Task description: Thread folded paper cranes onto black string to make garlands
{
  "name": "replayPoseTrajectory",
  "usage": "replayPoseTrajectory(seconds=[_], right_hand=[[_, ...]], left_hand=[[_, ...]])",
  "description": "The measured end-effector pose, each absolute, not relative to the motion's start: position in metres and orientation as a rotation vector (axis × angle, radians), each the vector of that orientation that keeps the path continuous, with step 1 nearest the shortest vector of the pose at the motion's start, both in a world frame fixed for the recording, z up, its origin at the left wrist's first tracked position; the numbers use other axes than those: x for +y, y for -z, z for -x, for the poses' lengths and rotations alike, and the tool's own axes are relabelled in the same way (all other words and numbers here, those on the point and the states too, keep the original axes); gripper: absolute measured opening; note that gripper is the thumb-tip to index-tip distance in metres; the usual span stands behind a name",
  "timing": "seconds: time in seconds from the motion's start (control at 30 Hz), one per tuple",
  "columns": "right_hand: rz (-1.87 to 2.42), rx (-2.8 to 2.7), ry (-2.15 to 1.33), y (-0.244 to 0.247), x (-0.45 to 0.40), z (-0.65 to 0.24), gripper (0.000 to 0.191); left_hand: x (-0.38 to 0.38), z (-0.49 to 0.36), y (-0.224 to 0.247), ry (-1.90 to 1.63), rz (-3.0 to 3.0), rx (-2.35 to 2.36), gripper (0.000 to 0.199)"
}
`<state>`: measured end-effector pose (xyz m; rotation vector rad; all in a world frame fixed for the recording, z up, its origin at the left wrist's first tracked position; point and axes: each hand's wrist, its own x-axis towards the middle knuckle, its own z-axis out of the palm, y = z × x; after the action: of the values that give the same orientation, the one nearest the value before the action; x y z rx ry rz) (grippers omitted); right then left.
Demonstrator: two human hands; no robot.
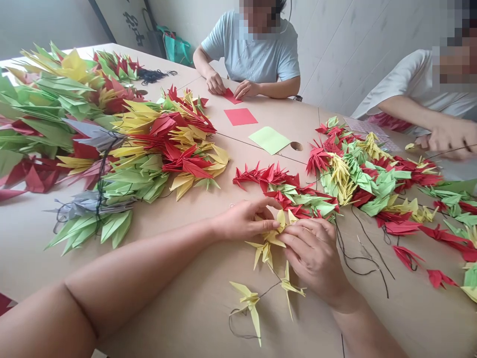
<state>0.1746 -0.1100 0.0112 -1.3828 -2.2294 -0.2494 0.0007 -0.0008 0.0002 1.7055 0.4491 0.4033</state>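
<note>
My left hand (251,219) pinches a yellow paper crane (280,221) between thumb and fingers near the middle of the table. From the other side my right hand (313,248) closes on the same small cluster of yellow cranes. More yellow cranes hang off this cluster on a dark thread (270,288), and one yellow crane (250,299) lies nearest to me with a loop of thread at its end. Just beyond my fingers lies a strung row of red and green cranes (294,194). My fingers partly hide the cranes they hold.
A big heap of strung cranes (141,144) covers the left side; more strings (365,169) lie at right with loose black threads (357,258). Red paper (240,117) and green paper (270,140) squares lie ahead, beside a table hole (296,146). Two people sit opposite, one folding red paper.
</note>
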Motion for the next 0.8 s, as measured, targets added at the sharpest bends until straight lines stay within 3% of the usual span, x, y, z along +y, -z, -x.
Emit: replayPoseTrajectory(seconds=[0.13,0.47,0.8], right_hand=[[1.417,-2.231,0.236,-0.01,-0.11,-0.175,0.019],[1.434,-2.258,0.199,-0.008,-0.109,-0.176,0.017],[1.463,-2.216,0.19,-0.004,-0.108,-0.175,0.018]], left_hand=[[0.003,-0.001,0.0,-0.453,-1.663,0.48,0.032],[0.003,-0.007,0.013,-0.513,-1.726,0.602,0.043],[0.003,-0.007,0.011,-0.625,-1.747,0.656,0.031]])
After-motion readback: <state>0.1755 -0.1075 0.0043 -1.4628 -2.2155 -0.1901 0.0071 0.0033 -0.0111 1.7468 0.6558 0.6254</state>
